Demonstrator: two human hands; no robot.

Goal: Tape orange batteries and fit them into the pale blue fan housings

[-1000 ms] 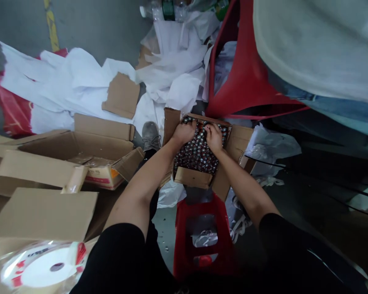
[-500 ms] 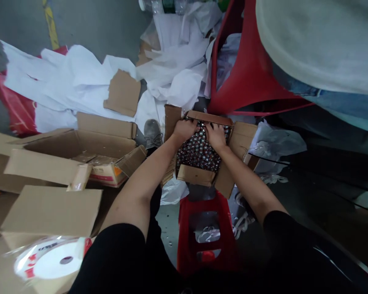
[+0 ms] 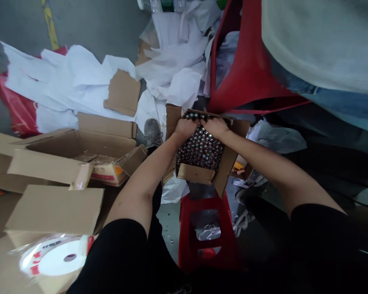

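Observation:
An open cardboard box (image 3: pixel 196 173) in front of me is packed with small upright cylinders that look like batteries (image 3: pixel 199 149), dark red with shiny round ends. My left hand (image 3: pixel 186 127) is curled over the batteries at the box's far left part. Close beside it, my right hand (image 3: pixel 215 126) also bends its fingers down among them near the far wall. Both sets of fingertips are partly hidden, so how many pieces they hold cannot be made out. The box's side flaps stand folded outward.
A red stool (image 3: pixel 184 241) stands below the box, and another red plastic stool (image 3: pixel 248 81) lies tipped beyond it. Another person's pale shirt (image 3: pixel 325 45) fills the upper right. Left are an open carton (image 3: pixel 52 165), a white reel (image 3: pixel 61 261) and white paper sheets (image 3: pixel 82 73).
My right hand has shifted a little farther toward the far wall, its fingers now more curled, and my right elbow has swung outward. Something orange now shows beside the box's right flap.

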